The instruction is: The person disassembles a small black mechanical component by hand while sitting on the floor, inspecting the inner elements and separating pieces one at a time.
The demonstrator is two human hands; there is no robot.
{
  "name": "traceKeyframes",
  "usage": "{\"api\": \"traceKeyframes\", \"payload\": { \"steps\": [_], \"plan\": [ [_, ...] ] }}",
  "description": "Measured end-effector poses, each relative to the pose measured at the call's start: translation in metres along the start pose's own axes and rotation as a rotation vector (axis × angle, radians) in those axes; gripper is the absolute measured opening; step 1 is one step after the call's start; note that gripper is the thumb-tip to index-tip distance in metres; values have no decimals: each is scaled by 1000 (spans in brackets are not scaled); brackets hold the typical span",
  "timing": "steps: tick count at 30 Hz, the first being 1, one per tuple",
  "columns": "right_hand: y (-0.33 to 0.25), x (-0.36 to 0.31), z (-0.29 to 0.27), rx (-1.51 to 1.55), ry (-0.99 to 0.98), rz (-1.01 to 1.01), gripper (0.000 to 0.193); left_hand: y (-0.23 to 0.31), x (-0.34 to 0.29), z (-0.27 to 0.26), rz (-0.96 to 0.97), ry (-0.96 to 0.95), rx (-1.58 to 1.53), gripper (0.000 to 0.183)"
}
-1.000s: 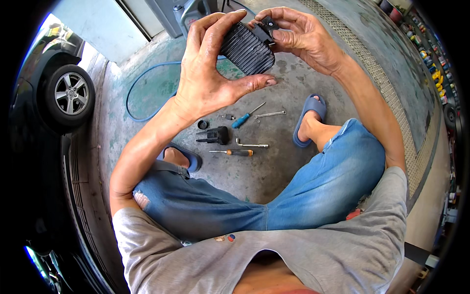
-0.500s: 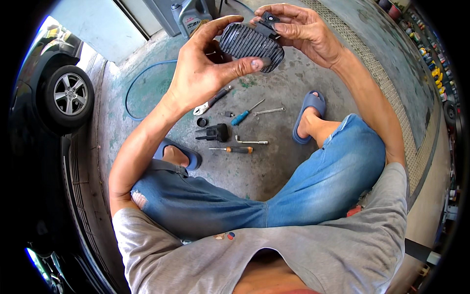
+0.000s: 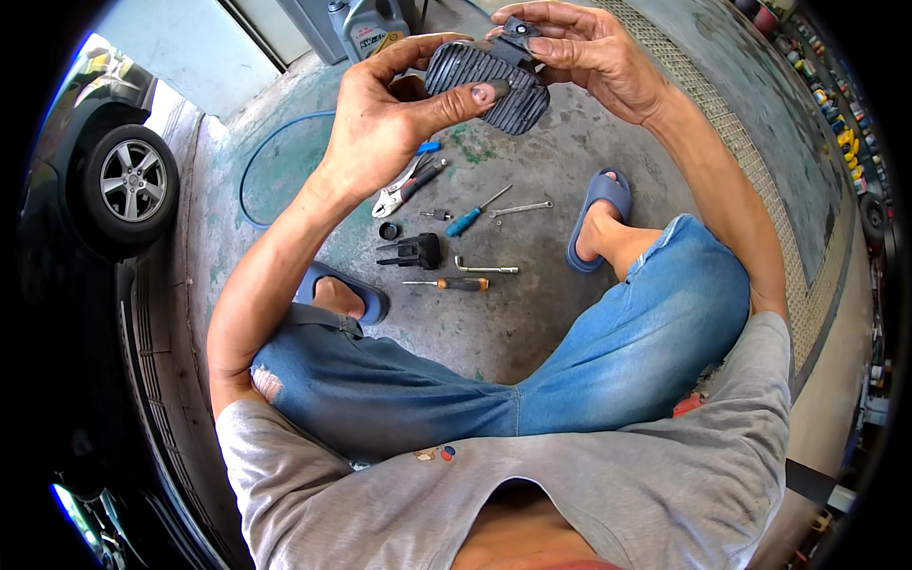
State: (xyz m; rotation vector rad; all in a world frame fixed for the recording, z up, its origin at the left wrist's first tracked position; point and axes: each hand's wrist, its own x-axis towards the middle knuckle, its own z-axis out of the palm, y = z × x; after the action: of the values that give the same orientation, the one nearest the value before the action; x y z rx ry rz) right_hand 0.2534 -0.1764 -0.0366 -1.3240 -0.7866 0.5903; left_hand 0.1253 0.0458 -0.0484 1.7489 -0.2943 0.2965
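Both hands hold a ribbed black rubber pad [image 3: 489, 84] up above the concrete floor [image 3: 532, 313]: the left hand [image 3: 394, 119] pinches it between thumb and fingers, while the right hand [image 3: 584, 52] curls its fingers around the far end. Pliers [image 3: 407, 187] and screwdrivers [image 3: 475, 214] lie below.

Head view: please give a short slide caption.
Both hands, left hand and right hand, hold a ribbed black rubber pad above tools on concrete floor.
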Motion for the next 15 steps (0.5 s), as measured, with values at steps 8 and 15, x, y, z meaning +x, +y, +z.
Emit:
{"api": "traceKeyframes", "payload": {
  "steps": [8, 15],
  "plan": [
    [-6, -1, 3, -109, -22, -37, 49, -6, 0, 0, 43, -3, -10, 54],
    [-15, -2, 9, -141, -11, -84, 50, -14, -1, -2, 76, 8, -16, 56]
  ]
}}
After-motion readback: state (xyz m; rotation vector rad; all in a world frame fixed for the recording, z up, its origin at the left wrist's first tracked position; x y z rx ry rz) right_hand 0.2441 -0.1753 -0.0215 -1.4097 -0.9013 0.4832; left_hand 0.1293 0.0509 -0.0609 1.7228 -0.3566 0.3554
